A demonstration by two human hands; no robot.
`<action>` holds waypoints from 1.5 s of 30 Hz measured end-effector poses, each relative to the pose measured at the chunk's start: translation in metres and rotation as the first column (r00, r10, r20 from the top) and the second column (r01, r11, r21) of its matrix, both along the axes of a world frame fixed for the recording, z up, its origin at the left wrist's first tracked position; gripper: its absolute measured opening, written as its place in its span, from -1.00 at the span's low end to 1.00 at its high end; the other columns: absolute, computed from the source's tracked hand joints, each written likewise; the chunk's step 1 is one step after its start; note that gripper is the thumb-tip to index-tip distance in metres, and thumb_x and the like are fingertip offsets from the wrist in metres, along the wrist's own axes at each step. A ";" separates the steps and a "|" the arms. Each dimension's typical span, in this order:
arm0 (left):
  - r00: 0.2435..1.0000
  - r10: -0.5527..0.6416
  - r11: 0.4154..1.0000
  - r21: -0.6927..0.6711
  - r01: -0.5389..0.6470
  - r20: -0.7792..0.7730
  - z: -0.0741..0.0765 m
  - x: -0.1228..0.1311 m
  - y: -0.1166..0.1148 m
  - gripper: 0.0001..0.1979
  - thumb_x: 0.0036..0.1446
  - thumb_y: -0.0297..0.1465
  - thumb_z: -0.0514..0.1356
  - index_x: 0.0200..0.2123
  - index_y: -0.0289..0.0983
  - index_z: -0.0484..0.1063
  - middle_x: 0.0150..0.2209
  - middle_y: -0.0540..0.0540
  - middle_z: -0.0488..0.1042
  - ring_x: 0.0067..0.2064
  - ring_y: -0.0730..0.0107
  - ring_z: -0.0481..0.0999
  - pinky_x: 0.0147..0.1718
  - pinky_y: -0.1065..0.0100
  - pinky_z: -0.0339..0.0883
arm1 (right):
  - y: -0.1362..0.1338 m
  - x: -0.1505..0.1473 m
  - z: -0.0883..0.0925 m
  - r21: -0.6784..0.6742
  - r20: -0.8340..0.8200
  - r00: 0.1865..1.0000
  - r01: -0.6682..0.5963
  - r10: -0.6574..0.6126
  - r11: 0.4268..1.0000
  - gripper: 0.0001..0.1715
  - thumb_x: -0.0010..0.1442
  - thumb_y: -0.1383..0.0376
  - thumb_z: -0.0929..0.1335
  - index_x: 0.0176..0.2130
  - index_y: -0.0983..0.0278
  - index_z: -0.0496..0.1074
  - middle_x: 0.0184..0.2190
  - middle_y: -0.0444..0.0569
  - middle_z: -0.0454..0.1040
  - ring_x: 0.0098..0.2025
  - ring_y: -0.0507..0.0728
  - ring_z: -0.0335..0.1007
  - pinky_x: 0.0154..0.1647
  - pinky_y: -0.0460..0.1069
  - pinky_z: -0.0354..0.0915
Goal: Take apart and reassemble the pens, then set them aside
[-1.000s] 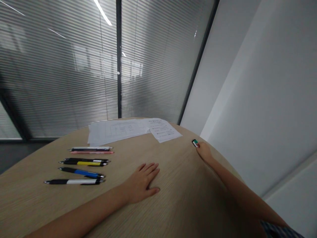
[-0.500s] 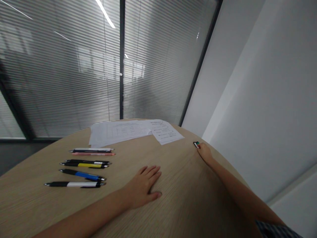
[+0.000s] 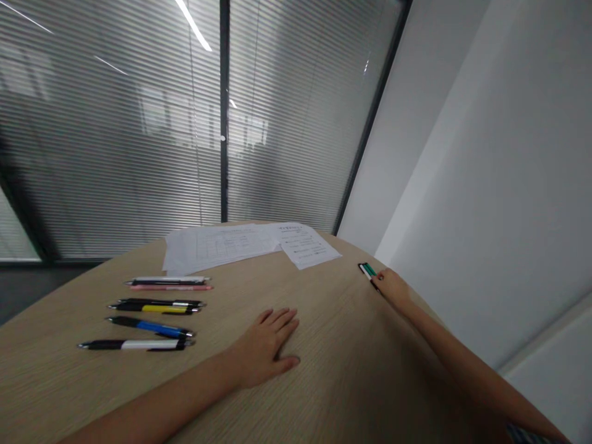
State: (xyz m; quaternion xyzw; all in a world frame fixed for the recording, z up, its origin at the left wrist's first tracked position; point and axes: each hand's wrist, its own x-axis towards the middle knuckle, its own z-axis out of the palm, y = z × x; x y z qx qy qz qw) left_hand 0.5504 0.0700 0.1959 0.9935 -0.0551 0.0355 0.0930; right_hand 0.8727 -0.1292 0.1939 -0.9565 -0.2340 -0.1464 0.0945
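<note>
Right hand (image 3: 391, 288), curled closed, now grips a green-banded pen (image 3: 367, 272) that has swung sideways; left hand (image 3: 271, 345) lies open, flat on the desk (image 3: 333, 376).

Dim grey light through the blinds (image 3: 111, 135); bowed wide-angle edges.

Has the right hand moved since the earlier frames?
Yes: the right hand has shifted rightward, away from the corner of the printed sheet, and more of the green-and-white pen now shows beside it.
</note>
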 end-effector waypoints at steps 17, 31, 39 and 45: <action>1.000 0.000 1.000 -0.027 0.001 0.016 0.000 0.001 0.001 -0.37 0.06 -0.10 -0.04 0.11 -0.36 0.05 0.15 -0.29 0.03 0.16 0.09 0.01 0.06 0.01 -0.11 | -0.011 0.001 0.001 -0.074 -0.098 0.995 0.009 -0.016 0.997 -0.63 0.01 0.07 0.22 -0.50 0.27 0.42 -0.48 -0.01 0.46 -0.44 0.10 0.37 -0.57 -0.12 0.08; 1.000 -0.022 1.000 -0.015 0.022 0.001 0.002 0.000 0.000 -0.36 0.05 -0.06 -0.04 0.11 -0.35 0.06 0.15 -0.31 0.03 0.15 0.07 0.02 0.05 0.00 -0.10 | 0.011 -0.052 -0.007 -0.140 0.045 0.905 -0.414 0.424 0.899 -0.65 0.14 0.28 0.14 -0.16 0.32 0.37 -0.11 0.11 0.37 -0.03 0.18 0.23 -0.05 0.04 0.15; 0.999 0.012 0.997 0.079 -0.016 0.047 0.013 0.001 0.009 -0.47 0.06 -0.12 0.00 0.05 -0.30 0.15 0.12 -0.27 0.11 0.11 0.11 0.11 0.05 0.08 -0.08 | 0.031 -0.142 -0.018 0.046 -0.240 0.586 -0.789 0.774 0.612 -0.36 0.14 0.16 0.14 0.14 0.41 0.03 0.16 0.15 0.00 0.18 0.14 -0.12 0.15 0.10 -0.07; 0.972 0.231 0.973 0.002 -0.231 0.038 0.050 -0.006 0.056 -0.66 -0.01 -0.38 0.10 -0.12 -0.35 0.32 -0.07 -0.24 0.35 -0.08 0.12 0.34 -0.08 0.20 0.11 | 0.024 -0.187 -0.016 0.076 -0.327 0.397 -0.893 0.857 0.443 -0.30 0.14 0.07 0.15 0.17 0.35 -0.04 0.19 0.07 -0.08 0.21 0.15 -0.23 0.17 0.09 -0.14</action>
